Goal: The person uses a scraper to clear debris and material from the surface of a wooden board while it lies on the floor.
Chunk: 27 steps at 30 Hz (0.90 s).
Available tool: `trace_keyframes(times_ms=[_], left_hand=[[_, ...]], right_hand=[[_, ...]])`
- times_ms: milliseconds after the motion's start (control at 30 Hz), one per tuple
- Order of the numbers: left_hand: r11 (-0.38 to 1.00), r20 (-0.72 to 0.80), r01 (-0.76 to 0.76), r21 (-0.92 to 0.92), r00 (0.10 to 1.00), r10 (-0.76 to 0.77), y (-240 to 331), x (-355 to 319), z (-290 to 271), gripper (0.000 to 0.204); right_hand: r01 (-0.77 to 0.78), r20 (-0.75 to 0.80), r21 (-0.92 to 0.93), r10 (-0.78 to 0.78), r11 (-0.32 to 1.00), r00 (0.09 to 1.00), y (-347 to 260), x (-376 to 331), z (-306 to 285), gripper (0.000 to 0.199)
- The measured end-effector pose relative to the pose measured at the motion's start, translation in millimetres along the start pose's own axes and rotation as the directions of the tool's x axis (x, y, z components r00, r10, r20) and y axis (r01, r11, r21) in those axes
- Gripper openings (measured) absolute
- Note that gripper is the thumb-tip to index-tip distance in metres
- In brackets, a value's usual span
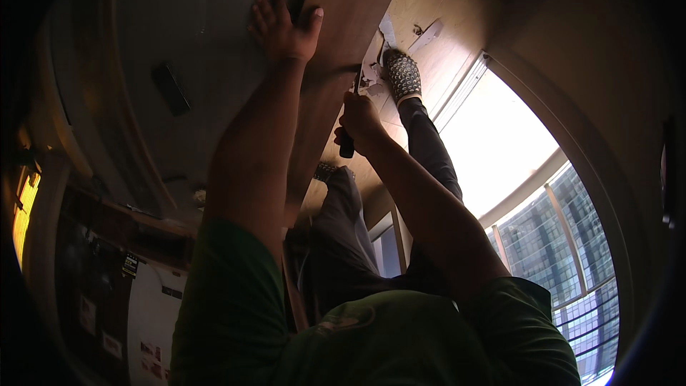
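My left hand (pixel 288 34) lies with fingers spread on a dark grey surface (pixel 204 36), close to a brown wood-look panel edge (pixel 350 11). My right hand (pixel 363 121) is closed round the black handle of a hand tool (pixel 346 146). A thin dark blade or shaft rises from that fist beside the panel's lower edge; its exact kind is too dim to make out. Pale torn scraps (pixel 371 77) lie on the floor just past the tool, near my patterned shoe (pixel 404 75).
A dark, flat rectangular object (pixel 171 89) rests on the grey surface left of my left arm. One long pale strip (pixel 427 36) lies on the light wood-look floor (pixel 446 0). To the right is a bright window (pixel 500 146). Papers hang on a dark board (pixel 89 311) at lower left.
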<state>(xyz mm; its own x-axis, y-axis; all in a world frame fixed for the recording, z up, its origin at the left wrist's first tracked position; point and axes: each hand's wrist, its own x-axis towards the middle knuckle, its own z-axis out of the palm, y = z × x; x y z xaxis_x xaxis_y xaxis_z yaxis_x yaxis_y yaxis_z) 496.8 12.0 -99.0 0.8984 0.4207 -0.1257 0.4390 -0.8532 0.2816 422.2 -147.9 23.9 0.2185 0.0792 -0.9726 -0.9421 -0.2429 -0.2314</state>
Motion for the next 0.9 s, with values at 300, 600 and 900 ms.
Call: trace_keyframes(times_ms=[300,600,900], left_hand=[[0.997,-0.021,-0.007,0.075,1.000,0.009,-12,-1,0,0.094],[1.000,-0.011,-0.028,0.014,1.000,0.028,0,2,9,0.096],[0.999,-0.030,-0.030,0.011,0.999,0.030,-12,-3,13,0.095]], right_hand=[[0.124,-0.048,0.105,-0.119,0.987,0.992,-92,-15,-31,0.008],[0.229,0.260,-0.629,-0.077,0.743,0.963,140,-31,47,0.020],[0.437,0.374,-0.896,-0.396,0.079,0.839,-7,-3,-9,0.016]])
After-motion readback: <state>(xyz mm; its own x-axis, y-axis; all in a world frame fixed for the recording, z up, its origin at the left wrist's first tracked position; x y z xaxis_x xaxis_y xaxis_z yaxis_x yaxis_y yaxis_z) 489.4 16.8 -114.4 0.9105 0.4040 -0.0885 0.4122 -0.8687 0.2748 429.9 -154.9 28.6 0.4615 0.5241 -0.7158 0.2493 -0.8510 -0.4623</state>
